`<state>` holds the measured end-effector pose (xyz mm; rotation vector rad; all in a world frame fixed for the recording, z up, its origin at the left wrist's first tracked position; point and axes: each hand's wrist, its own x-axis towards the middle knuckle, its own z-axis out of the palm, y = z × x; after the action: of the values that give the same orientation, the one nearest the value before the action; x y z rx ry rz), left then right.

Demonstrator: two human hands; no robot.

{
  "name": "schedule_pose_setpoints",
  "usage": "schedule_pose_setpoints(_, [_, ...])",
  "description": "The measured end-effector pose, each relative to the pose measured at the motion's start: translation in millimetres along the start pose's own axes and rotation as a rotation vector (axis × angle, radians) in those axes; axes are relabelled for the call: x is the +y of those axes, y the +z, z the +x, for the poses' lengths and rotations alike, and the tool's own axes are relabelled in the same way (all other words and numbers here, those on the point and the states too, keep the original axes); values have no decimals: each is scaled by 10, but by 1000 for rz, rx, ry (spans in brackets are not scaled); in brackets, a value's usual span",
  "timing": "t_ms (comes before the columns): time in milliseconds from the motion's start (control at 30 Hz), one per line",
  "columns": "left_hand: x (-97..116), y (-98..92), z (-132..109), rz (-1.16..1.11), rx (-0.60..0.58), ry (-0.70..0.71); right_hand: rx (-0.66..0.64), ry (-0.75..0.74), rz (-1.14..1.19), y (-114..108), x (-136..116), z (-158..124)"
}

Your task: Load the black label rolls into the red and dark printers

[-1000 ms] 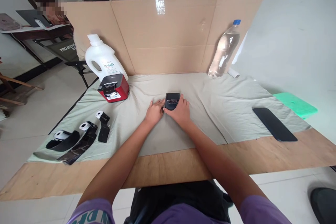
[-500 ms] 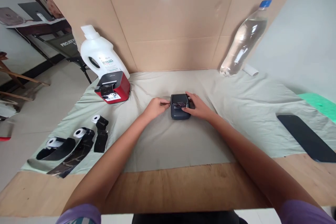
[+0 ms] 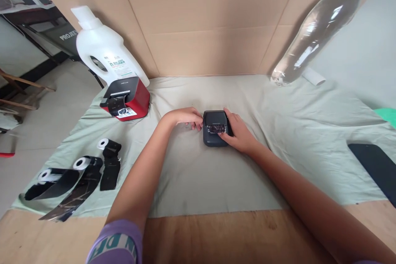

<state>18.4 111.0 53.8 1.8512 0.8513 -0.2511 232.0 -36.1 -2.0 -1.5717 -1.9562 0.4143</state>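
A small dark grey box-shaped printer (image 3: 213, 137) sits on the pale green cloth (image 3: 192, 173) in the middle of the table. My left hand (image 3: 185, 116) rests against its left side with the fingers curled at its edge. My right hand (image 3: 237, 132) lies over its right side, thumb and fingers pressed on a dark strip at the slot on top.
A red and black printer (image 3: 125, 100) and a white jug (image 3: 100, 55) stand at the back left. Three rolls of black tape (image 3: 80, 171) lie at the left. A clear bottle (image 3: 312, 35) leans on the cardboard screen (image 3: 201, 16). A black phone (image 3: 375, 167) lies at the right.
The view has come closer and lower over the table. The dark printer now stands a little nearer to me, and both hands stay on its sides.
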Motion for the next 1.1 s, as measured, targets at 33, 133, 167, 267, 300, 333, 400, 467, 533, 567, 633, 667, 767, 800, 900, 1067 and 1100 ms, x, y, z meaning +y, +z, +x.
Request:
schedule_pose_setpoints(33, [-6,16,1,-19,10,12,5,-2,1,1,-2,0])
schedule_pose_setpoints(133, [-5,69,-19,-100,46,42,15,-1,-5,6,-8,2])
schedule_pose_setpoints(167, [4,85,-28,-125,59,39,11,1,-10,6,-9,3])
schedule_pose_setpoints(267, [51,124,-56,-155,84,-17,-3,6,-28,5,-11,4])
schedule_pose_setpoints(300, [70,133,-65,-147,96,-44,-3,6,-34,4,-12,5])
schedule_pose_setpoints(333, [88,141,-73,-134,110,-72,-2,6,-38,4,-13,5])
schedule_pose_setpoints(400, [116,152,-86,-115,130,-116,2,5,-41,3,-15,5])
schedule_pose_setpoints(467, [130,158,-91,-124,126,-133,-1,8,-36,3,-15,6])
schedule_pose_setpoints(533, [131,160,-90,-145,109,-137,-5,14,-30,4,-14,5])
schedule_pose_setpoints(567, [129,161,-89,-153,104,-137,-4,16,-27,4,-13,5])
schedule_pose_setpoints(633, [124,162,-90,-155,100,-132,2,16,-26,5,-11,5])
schedule_pose_setpoints(667, [122,162,-92,-150,100,-128,4,14,-28,5,-10,5])
schedule_pose_setpoints(767, [115,159,-110,-137,93,-118,1,10,-35,2,-6,5])
schedule_pose_setpoints(800, [112,155,-118,-140,88,-117,1,8,-35,1,-5,5])
schedule_pose_setpoints(900, [102,140,-142,-173,83,-114,6,8,-30,2,-2,7])
schedule_pose_setpoints(1067, [108,129,-160,-171,101,-129,12,18,-25,8,-5,8])
schedule_pose_setpoints(1100, [111,132,-157,-167,103,-135,12,19,-24,8,-6,9])
